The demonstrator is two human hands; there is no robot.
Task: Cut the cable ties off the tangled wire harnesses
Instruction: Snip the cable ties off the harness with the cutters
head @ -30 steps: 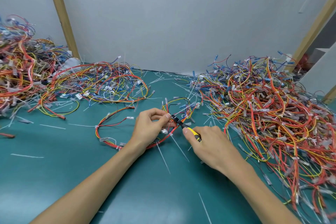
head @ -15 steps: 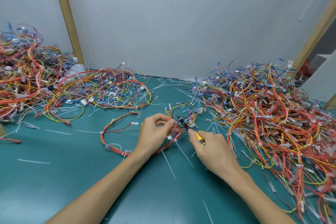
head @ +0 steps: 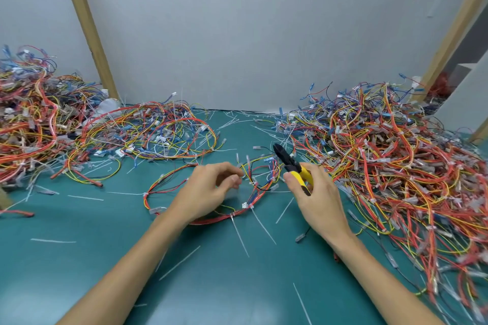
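Observation:
A small harness loop (head: 164, 184) of red, yellow and blue wires lies on the green mat (head: 79, 219) in front of me. White cable ties (head: 232, 216) still sit on its near side. My left hand (head: 206, 192) hovers over the loop with loosely curled fingers; a gap shows between thumb and forefinger and I see nothing in it. My right hand (head: 317, 200) grips yellow-handled cutters (head: 297, 170). Their black jaws point up and left, just clear of the loop's right side.
A big tangled pile of harnesses (head: 390, 155) fills the right side. A flatter pile (head: 148, 132) lies at the back left, and a tall one (head: 26, 124) at the far left. Cut tie strips (head: 261, 224) litter the mat. Wooden posts (head: 87, 26) stand against the wall.
My left hand has let go of the wire bundle and drawn back slightly. My right hand has lifted the cutters off the harness, jaws now tilted upward.

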